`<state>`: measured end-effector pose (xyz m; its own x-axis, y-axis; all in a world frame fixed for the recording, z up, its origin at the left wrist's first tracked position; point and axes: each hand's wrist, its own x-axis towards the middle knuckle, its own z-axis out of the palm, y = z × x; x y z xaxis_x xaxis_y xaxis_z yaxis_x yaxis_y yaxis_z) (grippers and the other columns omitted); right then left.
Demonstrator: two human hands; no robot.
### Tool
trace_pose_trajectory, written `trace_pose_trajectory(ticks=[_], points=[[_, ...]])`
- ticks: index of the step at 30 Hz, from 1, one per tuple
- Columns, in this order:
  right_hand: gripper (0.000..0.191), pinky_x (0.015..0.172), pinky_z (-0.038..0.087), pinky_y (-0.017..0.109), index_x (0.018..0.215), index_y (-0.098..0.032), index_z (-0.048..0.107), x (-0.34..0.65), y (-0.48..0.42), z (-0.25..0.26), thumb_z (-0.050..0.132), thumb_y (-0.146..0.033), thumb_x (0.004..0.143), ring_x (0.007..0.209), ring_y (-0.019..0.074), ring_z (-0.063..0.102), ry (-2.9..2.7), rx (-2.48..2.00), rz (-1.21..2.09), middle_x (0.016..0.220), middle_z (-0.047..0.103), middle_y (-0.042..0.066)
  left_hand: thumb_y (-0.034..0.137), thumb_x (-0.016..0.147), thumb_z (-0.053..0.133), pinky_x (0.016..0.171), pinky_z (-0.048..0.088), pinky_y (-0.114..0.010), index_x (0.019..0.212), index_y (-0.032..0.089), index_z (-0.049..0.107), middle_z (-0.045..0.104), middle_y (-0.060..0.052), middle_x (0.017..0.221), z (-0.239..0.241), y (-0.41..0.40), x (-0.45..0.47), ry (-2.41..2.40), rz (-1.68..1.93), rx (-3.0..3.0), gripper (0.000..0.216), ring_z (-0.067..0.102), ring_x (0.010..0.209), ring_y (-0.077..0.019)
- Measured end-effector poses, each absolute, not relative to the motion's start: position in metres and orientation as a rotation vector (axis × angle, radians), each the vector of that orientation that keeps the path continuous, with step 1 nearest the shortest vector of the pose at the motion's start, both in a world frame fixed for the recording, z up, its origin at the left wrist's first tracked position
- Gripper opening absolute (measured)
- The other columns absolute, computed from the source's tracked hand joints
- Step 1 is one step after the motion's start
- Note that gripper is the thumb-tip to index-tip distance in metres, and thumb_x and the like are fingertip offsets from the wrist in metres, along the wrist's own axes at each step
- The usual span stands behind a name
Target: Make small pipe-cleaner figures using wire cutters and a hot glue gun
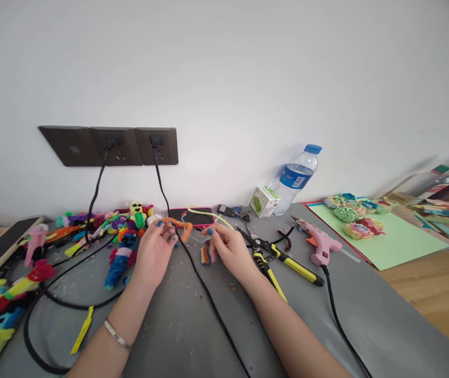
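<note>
My left hand (154,251) pinches one end of an orange pipe cleaner (183,226) just above the grey table (177,325). My right hand (228,247) is curled, fingers closed on a pale yellow pipe cleaner (209,214) that arcs back over a red-cased phone (191,216). A small orange and blue twisted piece (205,254) lies by my right hand's fingers. Both hands have blue nails. A bracelet sits on my left wrist.
Yellow-handled pliers (283,257) and a pink glue gun (319,242) lie right of my hands. Black cables (204,289) run from wall sockets (110,145) across the table. Pipe-cleaner figures (124,231) pile at left. A water bottle (296,178), small green box (264,201), green paper sheet (389,236).
</note>
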<state>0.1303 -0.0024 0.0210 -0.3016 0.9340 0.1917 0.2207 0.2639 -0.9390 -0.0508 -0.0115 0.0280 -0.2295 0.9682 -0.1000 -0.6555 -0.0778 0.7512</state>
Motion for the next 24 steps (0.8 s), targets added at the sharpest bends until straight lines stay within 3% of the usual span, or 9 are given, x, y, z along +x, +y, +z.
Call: trace_pose_trajectory(ticks=[4, 9, 12, 19, 24], points=[[0.010, 0.054, 0.035, 0.022, 0.078, -0.020, 0.063, 0.130, -0.003, 0.022, 0.056, -0.021, 0.085, 0.052, 0.0118, 0.050, -1.987, -1.276, 0.812, 0.056, 0.059, -0.003, 0.021, 0.062, 0.075, 0.068, 0.052, -0.024, 0.073, 0.019, 0.056, 0.065, -0.002, 0.093, 0.032, -0.011, -0.057, 0.848, 1.602, 0.500, 0.022, 0.061, 0.087, -0.0157], [0.008, 0.060, 0.034, 0.023, 0.083, -0.020, 0.064, 0.130, -0.006, 0.024, 0.068, -0.023, 0.077, 0.072, 0.0149, 0.057, -2.213, -1.341, 0.640, 0.080, 0.064, 0.001, 0.024, 0.070, 0.065, 0.055, 0.044, -0.021, 0.065, 0.020, 0.050, 0.059, 0.001, 0.072, 0.028, -0.012, -0.061, 1.125, 1.548, 0.874, 0.017, 0.053, 0.062, -0.0108], [0.012, 0.064, 0.035, 0.024, 0.086, -0.021, 0.063, 0.130, -0.007, 0.023, 0.066, -0.017, 0.075, 0.074, 0.0144, 0.056, -2.234, -1.286, 0.679, 0.083, 0.063, 0.000, 0.027, 0.075, 0.061, 0.049, 0.038, -0.021, 0.068, 0.020, 0.052, 0.054, 0.003, 0.063, 0.023, -0.013, -0.059, 1.340, 1.426, 1.177, 0.014, 0.046, 0.052, -0.0100], [0.009, 0.053, 0.033, 0.022, 0.084, -0.021, 0.052, 0.126, -0.004, 0.022, 0.057, -0.018, 0.076, 0.055, 0.0107, 0.042, -1.827, -1.090, 0.883, 0.065, 0.048, -0.006, 0.028, 0.076, 0.060, 0.056, 0.040, -0.021, 0.075, 0.020, 0.052, 0.055, 0.002, 0.070, 0.017, -0.016, -0.051, 1.385, 1.315, 1.553, 0.010, 0.052, 0.065, -0.0133], [0.020, 0.057, 0.040, 0.024, 0.098, -0.019, 0.055, 0.127, 0.000, 0.024, 0.055, -0.020, 0.078, 0.064, 0.0120, 0.051, -1.597, -0.969, 0.930, 0.086, 0.058, 0.002, 0.026, 0.079, 0.060, 0.053, 0.038, -0.021, 0.078, 0.021, 0.061, 0.059, -0.001, 0.073, 0.020, -0.019, -0.051, 1.398, 1.281, 1.643, 0.006, 0.055, 0.066, -0.0157]])
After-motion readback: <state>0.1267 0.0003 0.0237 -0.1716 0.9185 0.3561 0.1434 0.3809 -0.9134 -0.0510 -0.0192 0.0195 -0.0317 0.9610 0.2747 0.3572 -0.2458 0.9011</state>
